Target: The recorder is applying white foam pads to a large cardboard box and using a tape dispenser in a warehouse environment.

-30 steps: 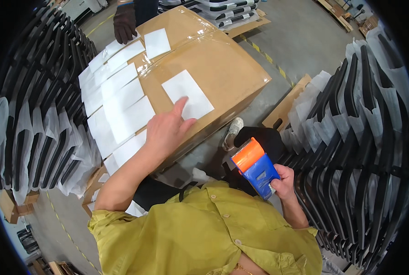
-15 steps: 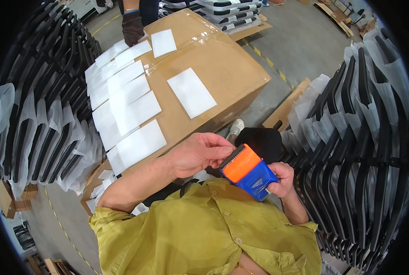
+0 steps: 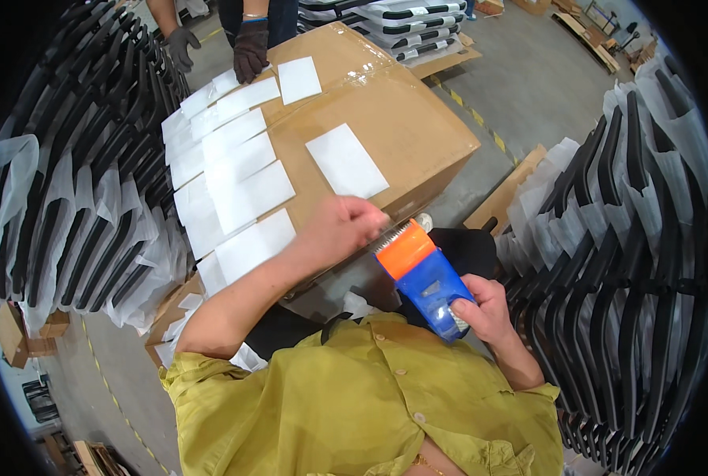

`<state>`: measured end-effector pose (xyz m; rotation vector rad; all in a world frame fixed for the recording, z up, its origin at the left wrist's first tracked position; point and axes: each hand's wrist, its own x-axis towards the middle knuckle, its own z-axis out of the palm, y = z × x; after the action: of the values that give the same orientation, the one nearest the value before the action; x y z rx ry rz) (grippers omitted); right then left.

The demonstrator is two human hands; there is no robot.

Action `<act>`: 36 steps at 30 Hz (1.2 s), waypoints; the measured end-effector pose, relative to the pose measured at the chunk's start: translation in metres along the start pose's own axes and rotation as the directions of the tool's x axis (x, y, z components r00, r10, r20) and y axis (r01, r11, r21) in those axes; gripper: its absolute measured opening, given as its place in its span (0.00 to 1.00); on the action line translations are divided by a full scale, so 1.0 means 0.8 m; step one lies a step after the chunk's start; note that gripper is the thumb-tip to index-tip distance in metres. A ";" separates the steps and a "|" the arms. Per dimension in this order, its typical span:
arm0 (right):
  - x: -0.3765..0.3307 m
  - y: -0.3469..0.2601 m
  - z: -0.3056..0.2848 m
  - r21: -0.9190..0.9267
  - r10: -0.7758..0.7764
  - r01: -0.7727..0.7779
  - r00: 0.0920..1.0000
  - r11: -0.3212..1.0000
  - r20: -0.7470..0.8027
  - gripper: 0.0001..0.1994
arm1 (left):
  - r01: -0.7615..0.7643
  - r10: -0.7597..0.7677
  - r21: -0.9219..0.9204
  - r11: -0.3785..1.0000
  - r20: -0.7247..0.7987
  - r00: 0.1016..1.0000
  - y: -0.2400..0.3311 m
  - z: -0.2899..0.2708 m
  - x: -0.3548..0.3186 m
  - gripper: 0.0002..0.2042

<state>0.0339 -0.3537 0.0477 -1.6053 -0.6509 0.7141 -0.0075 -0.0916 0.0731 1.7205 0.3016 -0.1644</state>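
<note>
My right hand grips a blue and orange tape dispenser by its blue end, thumb on top. The dispenser's toothed cutting edge points up and left. Just off those teeth, my left hand is closed in a pinch, slightly blurred. A thin see-through strip of tape seems to run from its fingertips to the cutter. Beyond lies a large cardboard box with rows of white rectangular sheets on its top. One white sheet lies apart, nearer the box's right side.
A co-worker's dark gloved hand rests on the sheets at the far end; the other glove hangs left of it. Stacked black frames in white wrap stand at left and right. More stacked frames stand behind the box.
My left hand has moved up and left, a little away from the cutter, whose teeth now show more. The dispenser has tipped more upright. A co-worker's second gloved hand has come into view.
</note>
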 end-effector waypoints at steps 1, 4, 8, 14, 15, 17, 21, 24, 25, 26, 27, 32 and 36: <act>-0.003 0.001 -0.005 0.008 0.006 -0.006 1.000 1.000 -0.009 0.09 | 0.018 -0.014 0.030 0.999 -0.134 0.991 0.000 -0.010 0.003 0.10; -0.012 0.002 -0.011 0.086 0.058 -0.055 0.998 0.995 -0.036 0.10 | 0.004 0.058 0.264 0.965 -0.229 0.972 -0.006 -0.060 0.030 0.10; 0.008 -0.009 0.004 0.102 0.101 -0.091 0.990 0.991 -0.102 0.10 | -0.283 0.502 0.614 0.737 -0.215 0.838 -0.035 -0.069 0.070 0.09; 0.060 -0.022 0.015 0.123 0.134 -0.125 0.988 0.985 -0.071 0.13 | -0.141 0.592 0.793 0.593 -0.311 0.744 -0.064 -0.081 0.114 0.08; 0.066 -0.024 0.016 0.156 0.149 -0.137 0.986 0.978 -0.069 0.15 | -0.117 0.590 0.801 0.587 -0.324 0.740 -0.065 -0.081 0.120 0.07; 0.077 -0.016 0.015 0.115 0.158 -0.148 0.984 0.982 -0.081 0.17 | -0.095 0.586 0.808 0.581 -0.335 0.738 -0.071 -0.083 0.129 0.07; 0.094 -0.003 0.015 0.013 0.206 -0.205 0.975 0.979 -0.084 0.20 | 0.017 0.563 0.868 0.497 -0.337 0.755 -0.086 -0.083 0.137 0.11; 0.098 0.002 0.019 0.025 0.234 -0.233 0.970 0.972 -0.072 0.20 | 0.078 0.534 0.860 0.504 -0.381 0.755 -0.081 -0.084 0.135 0.16; 0.098 0.006 0.020 0.024 0.236 -0.235 0.970 0.972 -0.064 0.20 | 0.079 0.525 0.855 0.512 -0.385 0.759 -0.077 -0.086 0.134 0.18; 0.098 0.013 0.021 0.057 0.235 -0.231 0.970 0.971 -0.067 0.20 | 0.087 0.521 0.853 0.515 -0.392 0.758 -0.079 -0.089 0.135 0.18; 0.098 0.019 0.021 0.090 0.235 -0.228 0.969 0.970 -0.076 0.20 | 0.090 0.553 0.867 0.490 -0.389 0.737 -0.081 -0.091 0.139 0.17; 0.088 0.031 0.021 0.199 0.248 -0.228 0.965 0.953 -0.081 0.18 | -0.130 0.455 0.523 0.842 -0.561 0.692 -0.067 -0.070 0.079 0.11; 0.080 0.032 0.017 0.400 0.265 -0.220 0.962 0.890 -0.059 0.14 | 0.208 -0.273 -0.280 0.937 -0.215 0.938 -0.066 -0.020 -0.024 0.18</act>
<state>0.0659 -0.3003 0.0148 -1.3517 -0.2040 0.8705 -0.0425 -0.0702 0.0310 1.4451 0.6964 -0.0825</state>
